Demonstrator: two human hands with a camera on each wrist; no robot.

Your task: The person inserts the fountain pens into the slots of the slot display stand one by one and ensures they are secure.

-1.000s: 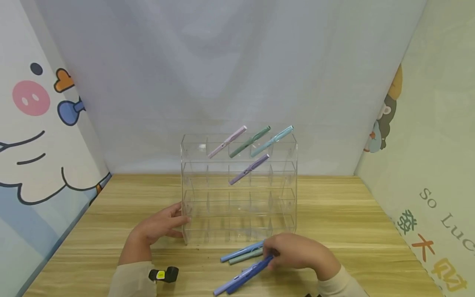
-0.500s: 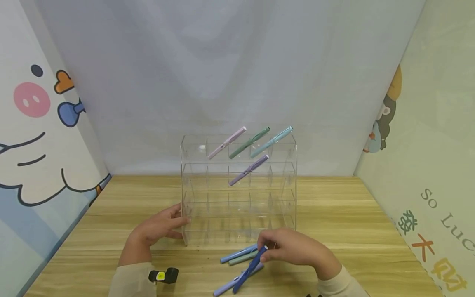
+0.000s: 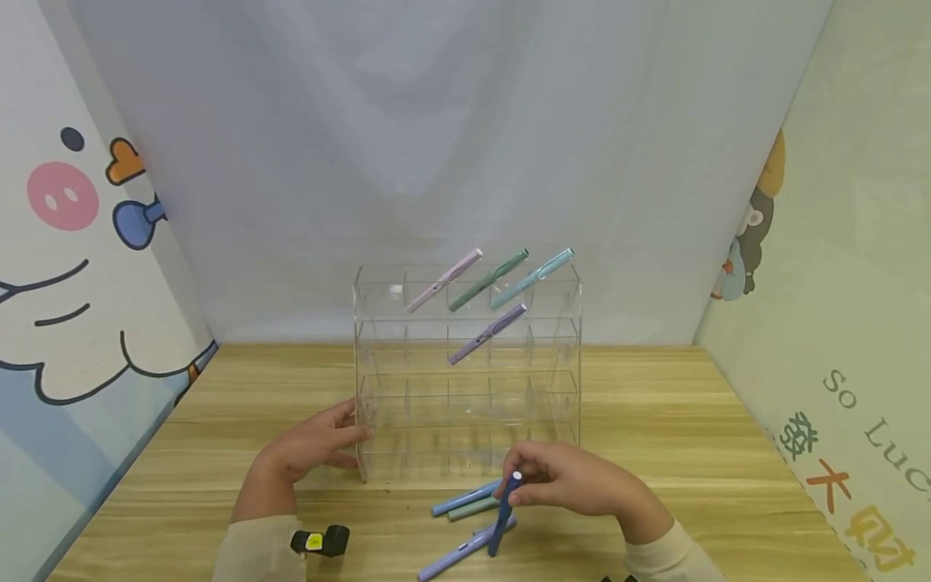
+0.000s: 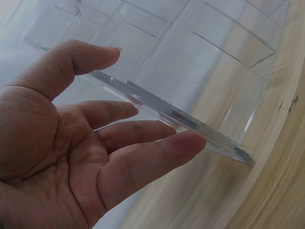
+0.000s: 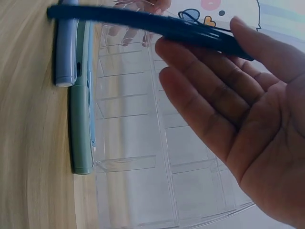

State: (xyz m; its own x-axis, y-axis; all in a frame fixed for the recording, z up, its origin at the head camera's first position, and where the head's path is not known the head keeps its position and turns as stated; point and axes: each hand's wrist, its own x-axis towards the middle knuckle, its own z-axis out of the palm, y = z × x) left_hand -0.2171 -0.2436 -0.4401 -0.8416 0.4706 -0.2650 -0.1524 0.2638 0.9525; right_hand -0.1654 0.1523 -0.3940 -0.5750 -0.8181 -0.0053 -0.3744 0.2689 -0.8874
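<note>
My right hand (image 3: 575, 481) pinches a dark blue pen (image 3: 504, 513) between thumb and fingers, above the table pens. In the right wrist view the dark blue pen (image 5: 143, 21) lies across the fingertips under the thumb. My left hand (image 3: 313, 440) is at the left side of a clear acrylic pen rack (image 3: 469, 396), its fingers loosely extended at the side panel (image 4: 162, 107). On the table before the rack lie a lavender pen (image 3: 454, 559), a light blue pen (image 3: 461, 498) and a pale green pen (image 3: 471, 509).
Resting slanted on the rack's top tier are a pink pen (image 3: 445, 280), a green pen (image 3: 488, 280) and a pale blue pen (image 3: 532, 280). A purple pen (image 3: 487, 335) sits one tier lower. Behind the wooden table (image 3: 640, 420) hangs a pale curtain (image 3: 465, 145).
The right hand has lifted the dark blue pen from beside the lavender one and turned it more upright. The left hand has stayed at the rack.
</note>
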